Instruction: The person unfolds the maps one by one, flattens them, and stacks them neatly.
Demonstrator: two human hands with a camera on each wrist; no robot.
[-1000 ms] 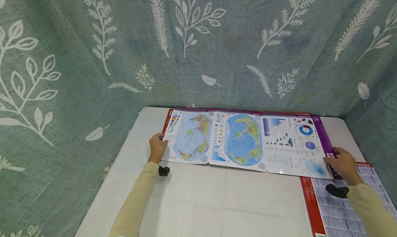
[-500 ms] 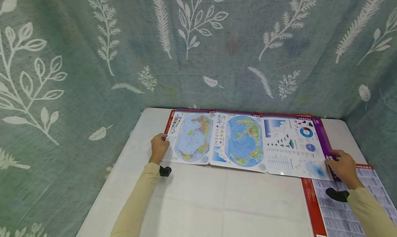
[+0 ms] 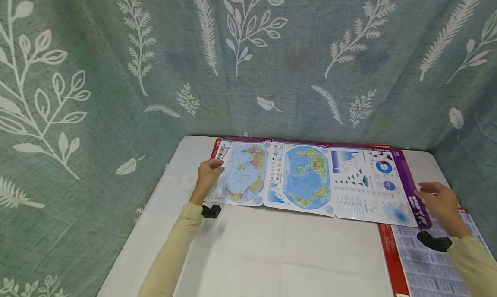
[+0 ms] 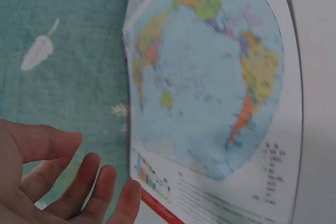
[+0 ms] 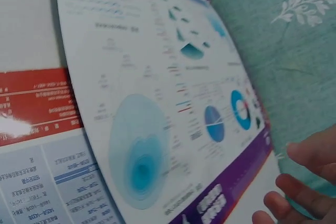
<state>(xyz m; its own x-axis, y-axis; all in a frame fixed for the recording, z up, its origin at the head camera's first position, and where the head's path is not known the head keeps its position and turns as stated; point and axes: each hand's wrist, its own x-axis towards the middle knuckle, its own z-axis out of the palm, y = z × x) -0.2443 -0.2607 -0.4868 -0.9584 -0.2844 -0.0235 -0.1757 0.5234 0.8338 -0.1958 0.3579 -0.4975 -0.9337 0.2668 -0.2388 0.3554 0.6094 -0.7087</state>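
A folded-out map sheet (image 3: 306, 176) lies along the far side of the white table. World maps fill its left and middle panels, with charts and a purple strip at the right. My left hand (image 3: 209, 176) hovers by its left end, fingers loosely bent and holding nothing. In the left wrist view, those fingers (image 4: 100, 182) are beside the red edge. Off the purple strip, my right hand (image 3: 440, 204) holds nothing either. The right wrist view has its fingers (image 5: 294, 195) spread apart next to the sheet's corner.
Another printed sheet with a red border (image 3: 392, 258) and text columns lies at the near right, partly under the map. A patterned green curtain (image 3: 295, 72) rises behind the table (image 3: 279, 254) and at its sides.
Both hands have let go of the map sheet's ends. The left hand moved up and slightly right; the right hand moved outward to the right. The sheet lies almost unmoved.
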